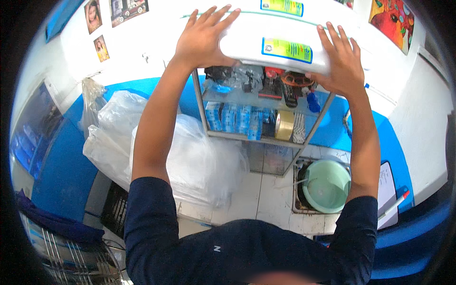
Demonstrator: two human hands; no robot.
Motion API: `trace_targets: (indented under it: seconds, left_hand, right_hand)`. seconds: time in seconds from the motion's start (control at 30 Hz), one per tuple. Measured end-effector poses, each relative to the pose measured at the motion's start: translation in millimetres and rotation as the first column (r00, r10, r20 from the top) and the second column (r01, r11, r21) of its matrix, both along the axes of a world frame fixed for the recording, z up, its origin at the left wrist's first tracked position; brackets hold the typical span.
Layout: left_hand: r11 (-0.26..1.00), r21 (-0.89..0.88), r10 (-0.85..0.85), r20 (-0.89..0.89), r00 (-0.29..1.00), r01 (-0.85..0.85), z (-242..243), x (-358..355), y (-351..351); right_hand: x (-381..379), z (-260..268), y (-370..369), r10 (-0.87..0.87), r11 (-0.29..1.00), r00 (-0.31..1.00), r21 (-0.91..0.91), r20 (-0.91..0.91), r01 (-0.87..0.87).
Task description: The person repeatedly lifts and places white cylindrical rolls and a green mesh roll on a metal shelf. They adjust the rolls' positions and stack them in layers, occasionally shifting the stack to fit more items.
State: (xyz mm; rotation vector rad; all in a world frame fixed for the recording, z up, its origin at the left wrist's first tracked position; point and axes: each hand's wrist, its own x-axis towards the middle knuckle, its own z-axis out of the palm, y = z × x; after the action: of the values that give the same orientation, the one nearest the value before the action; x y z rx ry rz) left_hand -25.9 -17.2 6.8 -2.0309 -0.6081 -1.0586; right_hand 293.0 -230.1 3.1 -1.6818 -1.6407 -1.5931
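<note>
Both of my arms reach up to a white package (245,46) with a yellow-green, blue-edged label, on top of a glass display cabinet (249,137). My left hand (206,41) spans the package's left end, fingers spread over it and thumb at the front lower edge. At the right end my right hand (340,62) grips in the same way. Beyond a thin green edge (285,17) shows a second similar label (282,7); whether it is a reflection or another package, I cannot tell. Overexposure blurs the package's outline against the white background.
The cabinet shelves hold blue boxes (228,117), a roll of packing tape (284,125) and assorted items. Large bundles in clear plastic (199,160) lie at left. A green basin (326,185) stands in a sink at right, near a clipboard (388,188) and a marker (394,205).
</note>
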Motion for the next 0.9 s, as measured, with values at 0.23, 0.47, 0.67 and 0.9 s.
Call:
trace_targets:
  seconds: [0.23, 0.47, 0.67, 0.9]
  left_hand:
    - [0.99, -0.097, -0.112, -0.059, 0.992, 0.106, 8, -9, -7]
    - [0.993, -0.116, -0.036, -0.096, 0.995, 0.025, 1, -15, -34]
    - [0.996, -0.055, 0.067, -0.14, 0.988, -0.075, -20, -22, -54]
    - [0.979, -0.191, 0.038, -0.141, 0.989, -0.065, -22, -24, -59]
  right_hand:
    - [-5, 8, -15, 0.021, 0.99, 0.995, -0.136, -0.099, -0.034]
    - [-19, 3, -30, -0.052, 0.98, 0.994, -0.199, -0.096, 0.032]
    - [-23, -10, -46, 0.038, 0.974, 0.998, -0.223, -0.04, -0.046]
    - [-16, -27, -47, 0.155, 0.971, 0.987, -0.174, -0.05, -0.161]
